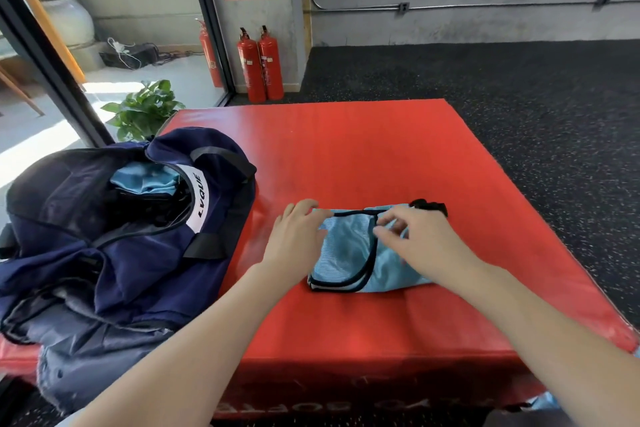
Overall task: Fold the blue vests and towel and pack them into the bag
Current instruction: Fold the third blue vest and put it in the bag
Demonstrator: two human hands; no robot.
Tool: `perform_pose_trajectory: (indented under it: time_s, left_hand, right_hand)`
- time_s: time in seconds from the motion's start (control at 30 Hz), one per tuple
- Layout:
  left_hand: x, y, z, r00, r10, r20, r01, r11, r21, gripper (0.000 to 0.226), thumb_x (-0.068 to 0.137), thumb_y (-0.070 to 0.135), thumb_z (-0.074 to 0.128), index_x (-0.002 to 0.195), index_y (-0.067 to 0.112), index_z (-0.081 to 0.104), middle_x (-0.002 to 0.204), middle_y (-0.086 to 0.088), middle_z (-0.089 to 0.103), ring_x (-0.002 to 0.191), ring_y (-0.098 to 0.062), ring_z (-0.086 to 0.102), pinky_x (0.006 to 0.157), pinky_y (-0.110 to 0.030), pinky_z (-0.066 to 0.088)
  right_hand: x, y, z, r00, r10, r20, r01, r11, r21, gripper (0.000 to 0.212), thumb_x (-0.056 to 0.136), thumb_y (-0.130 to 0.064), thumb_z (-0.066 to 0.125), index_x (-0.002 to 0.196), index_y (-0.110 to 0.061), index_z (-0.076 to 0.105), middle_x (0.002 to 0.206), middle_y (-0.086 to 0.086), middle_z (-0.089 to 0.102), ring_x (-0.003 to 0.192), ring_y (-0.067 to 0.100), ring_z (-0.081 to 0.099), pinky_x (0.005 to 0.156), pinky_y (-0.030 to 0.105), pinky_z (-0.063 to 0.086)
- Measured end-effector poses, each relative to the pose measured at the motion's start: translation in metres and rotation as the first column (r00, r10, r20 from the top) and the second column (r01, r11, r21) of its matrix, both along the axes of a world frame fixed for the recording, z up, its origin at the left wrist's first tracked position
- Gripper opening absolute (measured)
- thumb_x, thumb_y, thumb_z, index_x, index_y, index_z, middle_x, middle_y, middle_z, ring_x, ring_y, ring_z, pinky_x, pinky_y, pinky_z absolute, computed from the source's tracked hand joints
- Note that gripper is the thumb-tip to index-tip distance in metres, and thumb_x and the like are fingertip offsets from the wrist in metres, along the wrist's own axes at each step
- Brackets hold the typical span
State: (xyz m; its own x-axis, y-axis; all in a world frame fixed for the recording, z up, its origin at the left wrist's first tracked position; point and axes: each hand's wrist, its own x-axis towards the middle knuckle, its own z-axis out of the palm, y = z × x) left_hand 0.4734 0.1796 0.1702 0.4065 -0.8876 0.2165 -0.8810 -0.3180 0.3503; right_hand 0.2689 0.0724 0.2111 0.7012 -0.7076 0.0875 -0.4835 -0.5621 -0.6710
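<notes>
light-blue mesh vest with dark trim [349, 253], thin, limp, light, being pressed by left hand [294, 236] with fingers straight; trim being pinched by right hand [412, 239]; best gripped at folded edges.

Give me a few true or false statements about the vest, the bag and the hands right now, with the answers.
1. A folded blue vest lies on the red mat. True.
2. The bag is zipped closed. False: it is open, with blue fabric inside.
3. The bag is to the vest's left. True.
4. Only the left hand is at the vest. False: the right hand is too.
5. The bag is red. False: it is navy.
</notes>
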Motion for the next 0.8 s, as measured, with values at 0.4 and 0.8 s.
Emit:
perform_pose_trajectory:
  time_s: [0.4, 0.8]
  left_hand:
    - [0.005, -0.011, -0.01, 0.993, -0.11, -0.05, 0.115, 0.985, 0.127, 0.038, 0.098, 0.026, 0.045, 0.131, 0.039, 0.059, 0.126, 0.016, 0.056, 0.122, -0.015, 0.045, 0.101, -0.039, 0.027]
    - [-0.022, 0.017, -0.012, 0.973, -0.224, -0.052, 0.224, 0.975, -0.017, 0.025, 0.097, 0.036, 0.061, 0.121, 0.035, 0.068, 0.109, 0.015, 0.051, 0.096, -0.008, 0.048, 0.092, -0.033, 0.039]
  right_hand:
    - [-0.016, -0.007, -0.026, 0.903, -0.072, -0.423, 0.027, 0.994, -0.109, 0.044, 0.095, -0.063, 0.047, 0.077, -0.024, 0.055, 0.073, -0.008, 0.061, 0.074, 0.014, 0.059, 0.062, 0.032, 0.041]
    - [-0.026, -0.036, -0.038, 0.965, 0.122, -0.231, -0.167, 0.969, -0.183, 0.053, 0.082, -0.075, 0.045, 0.111, -0.035, 0.065, 0.112, -0.017, 0.062, 0.112, 0.01, 0.053, 0.099, 0.038, 0.045]
